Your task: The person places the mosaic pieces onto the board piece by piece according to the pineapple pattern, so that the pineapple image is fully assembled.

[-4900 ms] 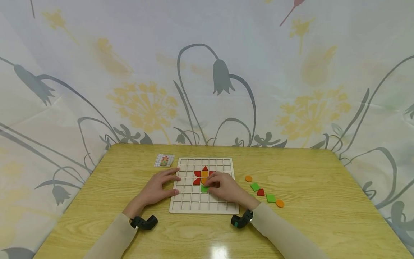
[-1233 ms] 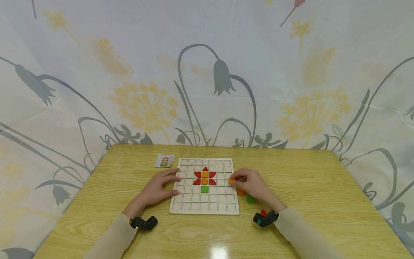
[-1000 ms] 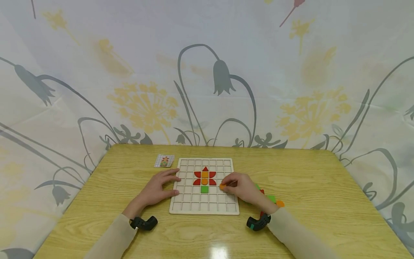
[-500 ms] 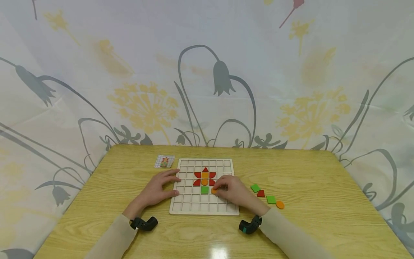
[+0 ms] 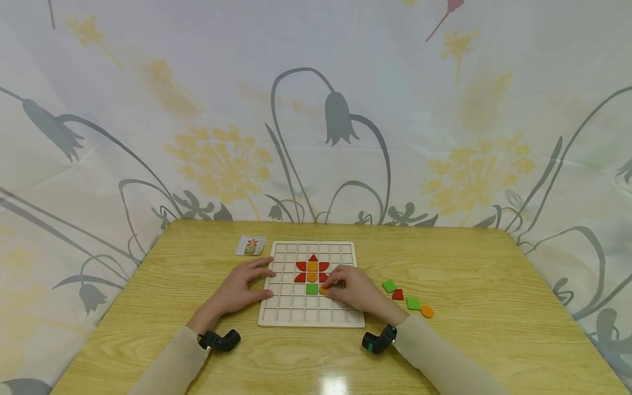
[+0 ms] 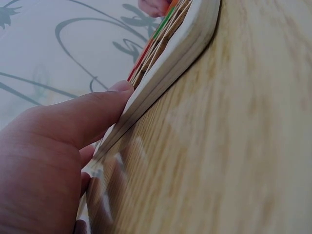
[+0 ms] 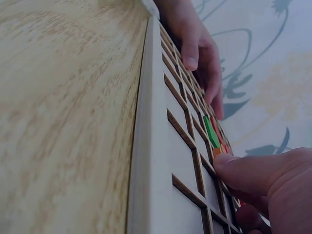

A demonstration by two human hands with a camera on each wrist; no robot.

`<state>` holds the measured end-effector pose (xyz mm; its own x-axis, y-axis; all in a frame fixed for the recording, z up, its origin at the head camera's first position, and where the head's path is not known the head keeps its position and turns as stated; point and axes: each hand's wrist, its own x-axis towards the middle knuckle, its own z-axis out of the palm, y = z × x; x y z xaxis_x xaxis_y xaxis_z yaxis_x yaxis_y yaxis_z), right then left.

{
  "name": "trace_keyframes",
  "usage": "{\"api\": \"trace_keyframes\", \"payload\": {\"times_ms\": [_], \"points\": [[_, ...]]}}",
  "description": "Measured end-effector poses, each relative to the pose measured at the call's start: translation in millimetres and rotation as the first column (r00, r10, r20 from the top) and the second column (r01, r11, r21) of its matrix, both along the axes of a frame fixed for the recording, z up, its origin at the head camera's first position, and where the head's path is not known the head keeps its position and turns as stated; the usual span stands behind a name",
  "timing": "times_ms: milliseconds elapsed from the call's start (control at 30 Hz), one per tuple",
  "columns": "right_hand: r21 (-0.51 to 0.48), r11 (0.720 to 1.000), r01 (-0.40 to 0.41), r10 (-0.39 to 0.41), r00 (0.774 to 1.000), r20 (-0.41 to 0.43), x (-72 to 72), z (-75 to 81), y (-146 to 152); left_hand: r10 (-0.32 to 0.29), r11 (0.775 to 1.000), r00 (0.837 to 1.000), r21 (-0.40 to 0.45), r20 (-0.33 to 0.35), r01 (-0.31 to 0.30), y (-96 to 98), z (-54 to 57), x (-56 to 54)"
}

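A white gridded board (image 5: pixel 286 315) lies on the wooden table. My left hand (image 5: pixel 243 286) rests with spread fingers on its left edge; in the left wrist view the thumb (image 6: pixel 102 105) touches the rim. Between thumb and fingertips my right hand (image 5: pixel 353 288) pinches an orange disc (image 5: pixel 323 290) at the cell just right of a green square (image 5: pixel 312 289). Above that square sit an orange disc (image 5: pixel 312 277) and an orange square (image 5: pixel 312 266), flanked by red petal-like pieces (image 5: pixel 301 266), with a red triangle (image 5: pixel 313 257) on top. The right fingers partly cover the lower right petal.
Right of the board lie loose pieces: a green square (image 5: pixel 389 286), a red piece (image 5: pixel 398 294), another green square (image 5: pixel 413 303) and an orange disc (image 5: pixel 427 311). A small picture card (image 5: pixel 250 245) is at the board's upper left. A patterned cloth (image 5: pixel 316 109) hangs behind the table.
The right hand let go of the green square on the board, took an orange disc from the right and carried it left to beside that square. The left hand stays put.
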<state>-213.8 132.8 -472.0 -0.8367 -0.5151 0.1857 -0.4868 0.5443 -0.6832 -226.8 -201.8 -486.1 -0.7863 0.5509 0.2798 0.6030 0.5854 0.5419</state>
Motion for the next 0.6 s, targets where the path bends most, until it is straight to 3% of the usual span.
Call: {"api": "trace_keyframes", "payload": {"times_ms": [367, 600], "points": [[-0.025, 1.0, 0.016, -0.015, 1.0, 0.022, -0.8, 1.2, -0.3, -0.001, 1.0, 1.0, -0.004, -0.01, 0.001, -1.1, 0.4, 0.3], [-0.122, 0.992, 0.032, -0.018, 0.993, 0.12, -2.2, 6.5, 15.9, -0.004, 1.0, 1.0, 0.002, -0.007, 0.004, -0.9, 0.1, 0.6]]}}
